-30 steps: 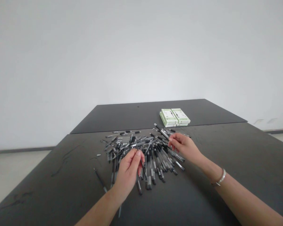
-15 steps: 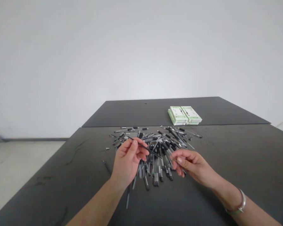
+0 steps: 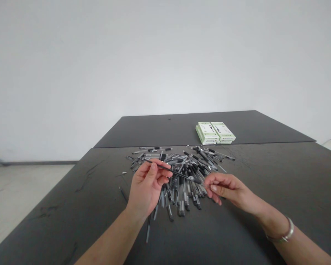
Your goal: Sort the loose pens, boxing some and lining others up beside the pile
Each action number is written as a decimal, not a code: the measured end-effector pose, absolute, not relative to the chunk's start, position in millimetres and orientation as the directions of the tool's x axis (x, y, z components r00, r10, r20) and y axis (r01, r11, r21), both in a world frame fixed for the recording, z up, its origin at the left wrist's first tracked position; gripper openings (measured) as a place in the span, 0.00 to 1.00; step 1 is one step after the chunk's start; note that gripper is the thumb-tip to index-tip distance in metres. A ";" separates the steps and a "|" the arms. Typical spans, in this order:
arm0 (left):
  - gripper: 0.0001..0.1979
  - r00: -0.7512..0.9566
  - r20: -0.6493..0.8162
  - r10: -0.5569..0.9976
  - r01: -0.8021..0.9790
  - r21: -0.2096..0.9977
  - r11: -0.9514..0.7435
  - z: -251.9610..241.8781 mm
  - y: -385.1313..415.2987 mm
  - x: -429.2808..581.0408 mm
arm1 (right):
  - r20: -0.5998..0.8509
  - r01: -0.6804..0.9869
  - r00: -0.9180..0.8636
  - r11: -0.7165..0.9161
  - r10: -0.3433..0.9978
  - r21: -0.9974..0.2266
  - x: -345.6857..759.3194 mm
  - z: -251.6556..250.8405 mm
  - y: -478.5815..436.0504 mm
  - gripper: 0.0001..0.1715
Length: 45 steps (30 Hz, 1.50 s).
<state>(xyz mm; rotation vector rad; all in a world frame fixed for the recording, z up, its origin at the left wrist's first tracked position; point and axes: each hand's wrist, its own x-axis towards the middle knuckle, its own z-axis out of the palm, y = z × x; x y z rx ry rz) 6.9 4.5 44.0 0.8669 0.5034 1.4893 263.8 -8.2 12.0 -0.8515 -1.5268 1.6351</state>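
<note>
head view: left hand [image 3: 147, 186] pinches a thin refill [image 3: 165, 168], its tip meeting a pen barrel [image 3: 198, 181] gripped by the right hand [image 3: 226, 187], just above the pen pile [image 3: 182, 165] on the worktop [image 3: 264, 176]; most pens look untouched, green boxes [image 3: 215, 133] beyond.

A thin refill [image 3: 168, 170] runs from the left grip [image 3: 148, 184] rightward to a pen part [image 3: 199, 181] in the right grip [image 3: 226, 188], above the pen pile [image 3: 182, 191] on the bench [image 3: 278, 173]. Two boxes [image 3: 215, 132] lie well behind the right grip. A lone pen [image 3: 122, 193] lies left of the left grip.
</note>
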 end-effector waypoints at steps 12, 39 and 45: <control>0.09 0.121 0.285 0.951 -0.549 0.817 -0.175 42.9 -1.2 8.1 | 0.005 -0.073 -0.504 -0.036 0.864 -0.997 262.1 13.8 -7.8 0.12; 0.17 0.674 0.142 0.725 0.190 0.915 -0.355 39.2 -22.3 21.4 | 0.058 -0.420 -0.261 -0.060 0.964 -0.905 209.9 23.4 -29.9 0.11; 0.10 0.666 0.010 0.745 -0.008 1.000 -0.007 30.3 -24.9 23.8 | 0.052 -0.355 -0.312 -0.066 0.949 -0.933 209.9 22.3 -30.8 0.13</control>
